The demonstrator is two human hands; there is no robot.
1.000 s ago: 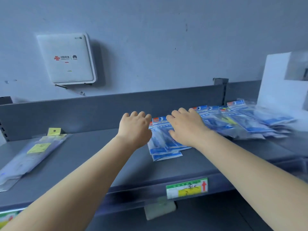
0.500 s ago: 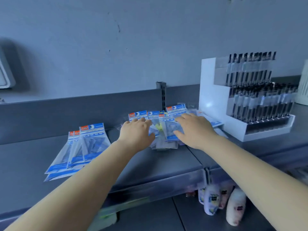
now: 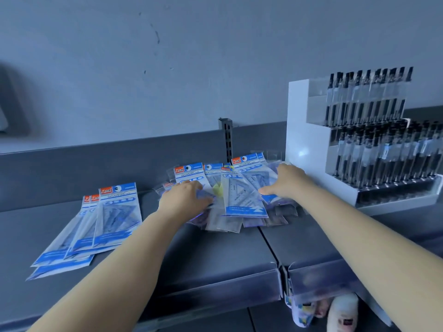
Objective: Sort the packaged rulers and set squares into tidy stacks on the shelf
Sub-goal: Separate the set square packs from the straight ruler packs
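A loose heap of packaged set squares (image 3: 242,197), clear bags with blue and red headers, lies fanned at the back of the grey shelf (image 3: 215,250). My left hand (image 3: 184,200) rests palm down on the heap's left side, fingers spread over a packet. My right hand (image 3: 285,182) lies flat on the heap's right side, thumb pointing left. A second group of several matching packets (image 3: 100,224) sits fanned on the shelf to the left, away from both hands. Clear ruler sleeves (image 3: 225,221) stick out from under the heap.
A white tiered display of black pens (image 3: 374,144) stands right of the heap, close to my right hand. A slotted upright post (image 3: 225,140) rises behind the heap. Small plush items (image 3: 340,312) hang below the shelf's front edge.
The view swung right, from the first stack to the heap by the pen display. Both hands left the stacked packets and came to rest on the heap, spreading slightly apart.
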